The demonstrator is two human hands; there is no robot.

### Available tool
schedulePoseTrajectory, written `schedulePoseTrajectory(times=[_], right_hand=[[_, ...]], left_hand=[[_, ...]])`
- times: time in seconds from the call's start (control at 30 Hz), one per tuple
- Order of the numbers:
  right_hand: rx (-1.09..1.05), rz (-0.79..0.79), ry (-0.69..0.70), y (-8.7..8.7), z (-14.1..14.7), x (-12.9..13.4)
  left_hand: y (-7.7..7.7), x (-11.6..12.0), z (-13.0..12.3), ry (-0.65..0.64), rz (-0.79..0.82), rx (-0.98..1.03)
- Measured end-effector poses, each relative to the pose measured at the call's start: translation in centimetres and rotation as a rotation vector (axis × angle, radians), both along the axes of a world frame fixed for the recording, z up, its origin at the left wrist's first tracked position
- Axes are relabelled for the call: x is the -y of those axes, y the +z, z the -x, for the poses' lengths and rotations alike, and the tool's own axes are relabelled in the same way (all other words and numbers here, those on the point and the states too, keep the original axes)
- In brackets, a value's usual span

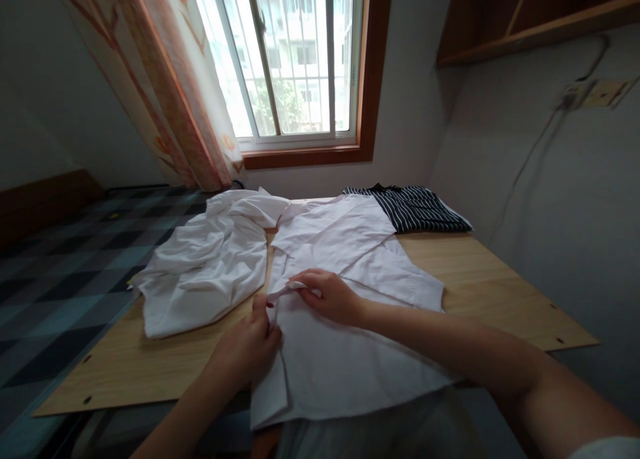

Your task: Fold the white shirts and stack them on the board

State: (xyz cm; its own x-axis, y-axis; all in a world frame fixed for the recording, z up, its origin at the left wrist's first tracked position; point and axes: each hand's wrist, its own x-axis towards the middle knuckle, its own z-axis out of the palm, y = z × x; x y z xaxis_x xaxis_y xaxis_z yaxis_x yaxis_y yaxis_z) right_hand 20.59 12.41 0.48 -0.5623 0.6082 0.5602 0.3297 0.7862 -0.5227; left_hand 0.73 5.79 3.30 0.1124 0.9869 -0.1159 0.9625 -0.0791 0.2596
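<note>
A white shirt [345, 352] lies spread over the wooden board, its lower hem hanging past the near edge. My left hand [255, 342] is closed on the shirt's left edge, thumb and fingers pinching the cloth. Just above and to the right, my right hand [327, 295] grips a raised fold of the same edge between thumb and fingers. A narrow strip of cloth stretches between the two hands. Part of the shirt is hidden under my right hand and forearm.
A crumpled white garment [210, 265] lies left of the shirt. Behind on the right sits a folded black-and-white striped garment [420, 209]. The wooden board [500, 285] adjoins a checked bed [50, 299]. A window [295, 59], a curtain [165, 79] and a wall shelf [540, 32] surround it.
</note>
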Motion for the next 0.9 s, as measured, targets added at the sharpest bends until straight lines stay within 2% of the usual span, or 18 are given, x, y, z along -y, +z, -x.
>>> schedulePoseTrajectory(times=[0.1,0.2,0.27,0.33,0.47,0.6,0.67,0.83,0.9], right_hand=[[0.159,-0.136,0.035,0.1,-0.1,0.0],[0.384,-0.241,0.132,0.0,-0.3,0.1],[0.459,-0.265,0.161,-0.2,-0.3,0.1],[0.468,-0.254,0.128,-0.4,0.0,0.2],[0.447,-0.226,0.080,-0.7,1.3,0.9],[0.426,-0.265,0.226,-0.3,1.5,1.5],[0.416,-0.254,0.252,0.1,0.8,1.3],[0.403,-0.159,-0.003,0.0,-1.0,0.5],[0.434,-0.143,-0.017,-0.6,-1.3,0.5]], left_hand=[[-0.6,-0.5,1.1,-0.033,-0.075,0.139],[-0.9,-0.7,2.0,-0.031,-0.107,0.357],[-0.7,-0.7,2.2,0.004,-0.097,0.471],[-0.2,-0.6,2.1,0.041,-0.098,0.530],[0.2,-0.5,1.9,0.042,-0.126,0.544],[-0.1,-0.3,1.8,-0.008,-0.151,0.517],[-0.2,-0.2,1.8,-0.019,-0.177,0.493],[-0.5,-0.1,1.7,-0.094,-0.218,0.398],[-1.0,-0.3,2.0,-0.162,-0.320,0.325]])
